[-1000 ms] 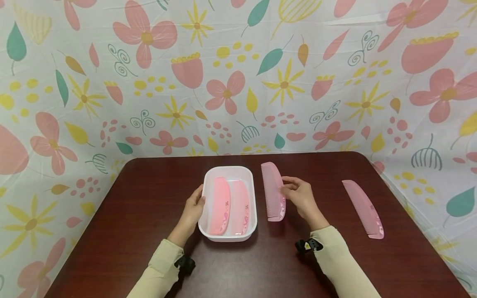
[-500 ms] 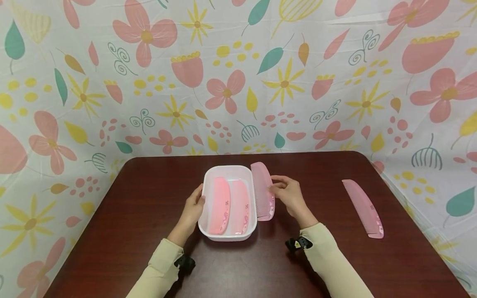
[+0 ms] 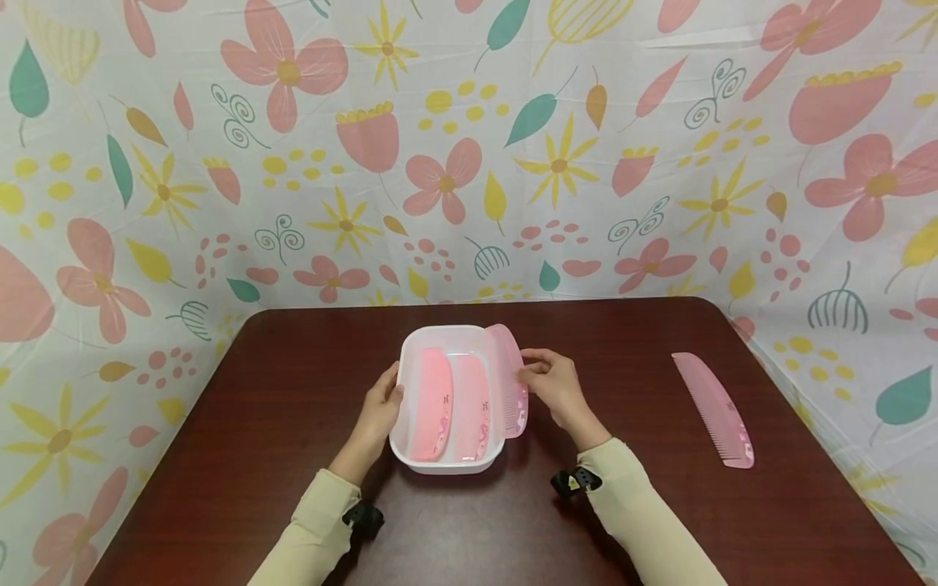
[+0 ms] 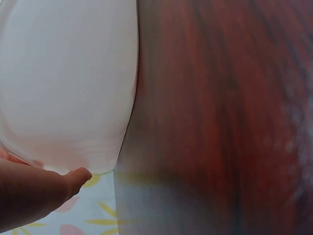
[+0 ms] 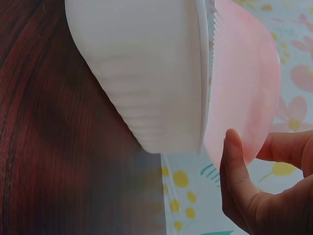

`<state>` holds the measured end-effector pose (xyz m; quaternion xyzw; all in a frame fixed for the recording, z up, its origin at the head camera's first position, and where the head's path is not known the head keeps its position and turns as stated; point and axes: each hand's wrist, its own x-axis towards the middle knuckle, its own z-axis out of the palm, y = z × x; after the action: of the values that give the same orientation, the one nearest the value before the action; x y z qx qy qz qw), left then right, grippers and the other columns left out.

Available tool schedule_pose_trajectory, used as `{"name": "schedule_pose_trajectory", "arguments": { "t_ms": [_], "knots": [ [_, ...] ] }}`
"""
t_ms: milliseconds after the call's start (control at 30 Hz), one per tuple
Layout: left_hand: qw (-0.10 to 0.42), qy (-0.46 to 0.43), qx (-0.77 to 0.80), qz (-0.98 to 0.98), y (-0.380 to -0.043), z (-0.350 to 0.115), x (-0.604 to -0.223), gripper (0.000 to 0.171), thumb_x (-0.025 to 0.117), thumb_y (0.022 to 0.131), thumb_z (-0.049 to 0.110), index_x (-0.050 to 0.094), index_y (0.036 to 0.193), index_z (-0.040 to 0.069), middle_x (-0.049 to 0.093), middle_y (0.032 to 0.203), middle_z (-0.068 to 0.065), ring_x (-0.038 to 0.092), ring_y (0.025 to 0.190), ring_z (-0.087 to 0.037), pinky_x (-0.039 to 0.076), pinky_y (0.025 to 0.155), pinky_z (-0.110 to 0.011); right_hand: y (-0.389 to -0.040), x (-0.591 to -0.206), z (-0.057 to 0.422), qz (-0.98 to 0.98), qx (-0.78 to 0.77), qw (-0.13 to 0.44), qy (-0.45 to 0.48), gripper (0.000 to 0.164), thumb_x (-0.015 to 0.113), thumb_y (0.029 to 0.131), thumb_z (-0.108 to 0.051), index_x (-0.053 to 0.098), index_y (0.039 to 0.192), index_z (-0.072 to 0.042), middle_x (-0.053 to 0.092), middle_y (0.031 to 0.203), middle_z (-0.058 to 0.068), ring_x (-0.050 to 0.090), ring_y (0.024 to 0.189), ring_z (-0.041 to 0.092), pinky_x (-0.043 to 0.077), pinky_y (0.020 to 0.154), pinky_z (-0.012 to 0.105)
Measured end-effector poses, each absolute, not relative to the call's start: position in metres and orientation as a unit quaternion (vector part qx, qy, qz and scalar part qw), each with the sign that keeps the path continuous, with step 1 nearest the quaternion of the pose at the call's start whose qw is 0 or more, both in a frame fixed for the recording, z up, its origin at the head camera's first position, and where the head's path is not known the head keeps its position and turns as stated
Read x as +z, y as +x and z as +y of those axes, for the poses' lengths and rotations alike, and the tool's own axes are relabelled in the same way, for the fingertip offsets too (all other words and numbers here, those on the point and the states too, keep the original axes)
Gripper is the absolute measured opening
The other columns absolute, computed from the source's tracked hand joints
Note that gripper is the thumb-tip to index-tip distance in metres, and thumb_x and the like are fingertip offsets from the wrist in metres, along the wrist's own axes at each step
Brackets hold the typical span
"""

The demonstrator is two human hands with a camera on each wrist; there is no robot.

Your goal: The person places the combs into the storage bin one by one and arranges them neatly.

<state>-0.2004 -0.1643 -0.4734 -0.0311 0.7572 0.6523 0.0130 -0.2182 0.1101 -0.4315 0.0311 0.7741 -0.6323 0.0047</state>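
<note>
A white plastic tub [image 3: 447, 468] stands mid-table with two pink combs inside, a left comb [image 3: 432, 407] and a right comb [image 3: 472, 407]. My left hand [image 3: 379, 407] holds the tub's left side; in the left wrist view the thumb [image 4: 78, 180] lies at its edge. With thumb and fingers my right hand [image 3: 555, 387] pinches a third pink comb [image 3: 510, 382] by its curved back. That comb overlaps the tub's right rim, teeth toward the tub. The right wrist view shows the pinched comb [image 5: 244, 83] above the rim, beyond the tub's wall [image 5: 142, 88].
Another pink comb [image 3: 714, 411] lies on the right part of the dark reddish-brown table [image 3: 293, 391]. A floral cloth [image 3: 469, 203] hangs behind the table's back edge. Each wrist carries a small black device, one near the left cuff [image 3: 363, 519], one near the right [image 3: 575, 482].
My right hand has carried the pinched comb leftward, from beside the tub to over its right rim. The left hand, the tub and the combs in it have stayed put.
</note>
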Motion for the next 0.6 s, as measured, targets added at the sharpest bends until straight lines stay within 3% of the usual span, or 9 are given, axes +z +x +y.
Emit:
{"name": "schedule_pose_trajectory", "arguments": {
  "t_ms": [200, 400, 600],
  "knots": [
    [0.013, -0.030, 0.651, 0.758, -0.2000, -0.1642, -0.4718, 0.050, 0.039, 0.101, 0.003, 0.028, 0.150, 0.001, 0.033, 0.150, -0.023, 0.035, 0.136, -0.035, 0.027, 0.112, -0.049, -0.2179, -0.4321, 0.1052, 0.777, -0.628, 0.005, 0.036, 0.038, 0.067, 0.083, 0.001, 0.060, 0.120, 0.007, 0.067, 0.092, 0.022, 0.065, 0.076, 0.019, 0.057, 0.071, 0.031],
    [0.009, -0.030, 0.653, 0.756, -0.2005, -0.1644, -0.4727, 0.050, 0.039, 0.101, 0.003, 0.028, 0.150, 0.000, 0.033, 0.150, -0.023, 0.035, 0.136, -0.035, 0.027, 0.112, -0.049, -0.2168, -0.4338, 0.1022, 0.790, -0.613, 0.004, 0.032, 0.037, 0.068, 0.083, -0.002, 0.061, 0.119, 0.006, 0.067, 0.092, 0.021, 0.065, 0.078, 0.021, 0.057, 0.079, 0.042],
    [0.014, -0.030, 0.653, 0.756, -0.2011, -0.1647, -0.4741, 0.050, 0.039, 0.101, 0.003, 0.028, 0.150, 0.001, 0.032, 0.151, -0.023, 0.034, 0.136, -0.035, 0.027, 0.113, -0.049, -0.2155, -0.4348, 0.1001, 0.805, -0.592, 0.002, 0.033, 0.036, 0.068, 0.083, -0.005, 0.062, 0.117, 0.004, 0.068, 0.091, 0.019, 0.065, 0.082, 0.024, 0.056, 0.073, 0.033]
  ]
}}
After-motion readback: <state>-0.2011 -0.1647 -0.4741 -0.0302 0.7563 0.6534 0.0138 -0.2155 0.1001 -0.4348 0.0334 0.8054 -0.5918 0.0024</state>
